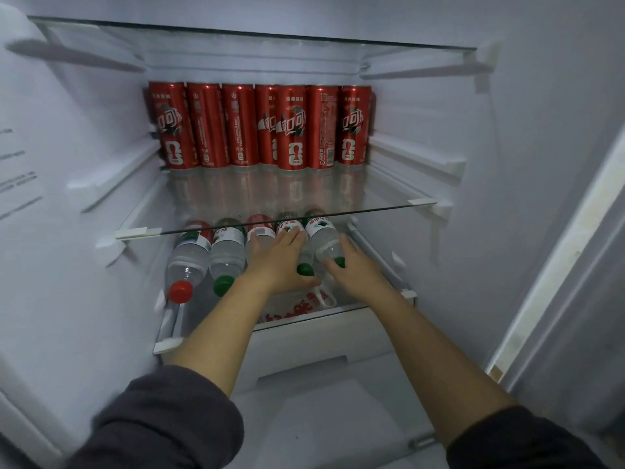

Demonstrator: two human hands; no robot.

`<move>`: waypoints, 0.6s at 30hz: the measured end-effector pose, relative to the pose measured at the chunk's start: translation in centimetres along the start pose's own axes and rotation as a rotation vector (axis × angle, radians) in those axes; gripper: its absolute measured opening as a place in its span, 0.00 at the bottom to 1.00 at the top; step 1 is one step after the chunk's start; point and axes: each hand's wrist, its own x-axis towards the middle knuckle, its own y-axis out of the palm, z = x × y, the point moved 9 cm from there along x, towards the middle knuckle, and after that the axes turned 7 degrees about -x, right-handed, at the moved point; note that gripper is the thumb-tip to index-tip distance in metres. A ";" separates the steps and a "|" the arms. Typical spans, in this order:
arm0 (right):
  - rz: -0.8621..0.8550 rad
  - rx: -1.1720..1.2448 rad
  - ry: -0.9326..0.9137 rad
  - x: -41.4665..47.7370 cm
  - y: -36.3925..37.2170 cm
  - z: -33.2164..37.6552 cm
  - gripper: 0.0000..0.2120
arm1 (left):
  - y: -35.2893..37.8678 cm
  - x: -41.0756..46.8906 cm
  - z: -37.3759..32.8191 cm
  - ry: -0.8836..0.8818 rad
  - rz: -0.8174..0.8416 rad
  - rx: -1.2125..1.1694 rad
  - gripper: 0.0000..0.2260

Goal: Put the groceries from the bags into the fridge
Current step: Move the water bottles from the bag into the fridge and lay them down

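Fridge [84,137] stood open, white inside and dim. The top glass shelf [257,42] was bare in view. The middle glass shelf [270,220] carried a row of red cans [260,126], upright, packed side by side against the back wall. The lower shelf [203,306] held five water bottles [226,252] lying on their sides, caps toward the front, touching in a row. Under it was a white drawer [304,340], with a white bag with red print [297,308] seen through the glass. Both bare forearms reached in from dark grey sleeves [162,418]. The left hand [277,262] lay on top of the third bottle [260,228], fingers fairly straight and reaching to the labels, thumb spread out below the next bottle's cap; grip was loose, nothing clearly clasped. The right hand [355,265] was on the rightmost bottle [324,238], near the right wall, fingers curled round its neck, grip closed on it. The leftmost bottle [187,262] had a red cap [180,291]. The second had a green cap [223,285]. The fourth's green cap [305,269] showed between the left hand's palm and thumb. The rightmost bottle's green cap [340,262] peeked out between the right fingers. The third bottle's cap was hidden under the left hand.
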 end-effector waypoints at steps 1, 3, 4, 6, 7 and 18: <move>0.004 0.047 -0.001 -0.4 0.0 -0.1 0.31 | 0.2 0.0 0.0 -0.006 -0.001 -0.011 0.47; -0.006 0.148 -0.001 -1.5 -0.2 -0.2 0.29 | 0.4 -0.2 -0.2 -0.009 -0.026 -0.052 0.47; -0.024 0.189 -0.002 -2.0 -0.3 -0.3 0.29 | 0.4 -0.4 -0.2 -0.014 -0.045 -0.091 0.47; -0.067 0.239 -0.018 -3.5 -0.4 -0.7 0.29 | 0.3 -1.3 -0.1 -0.026 -0.102 -0.176 0.47; -0.085 0.248 -0.023 -4.3 -0.2 -1.1 0.31 | 0.1 -1.9 -0.1 -0.023 -0.148 -0.207 0.46; -0.224 0.093 0.022 -20.4 0.0 -4.8 0.33 | 4.1 -15.8 -7.4 0.169 -0.331 -0.431 0.32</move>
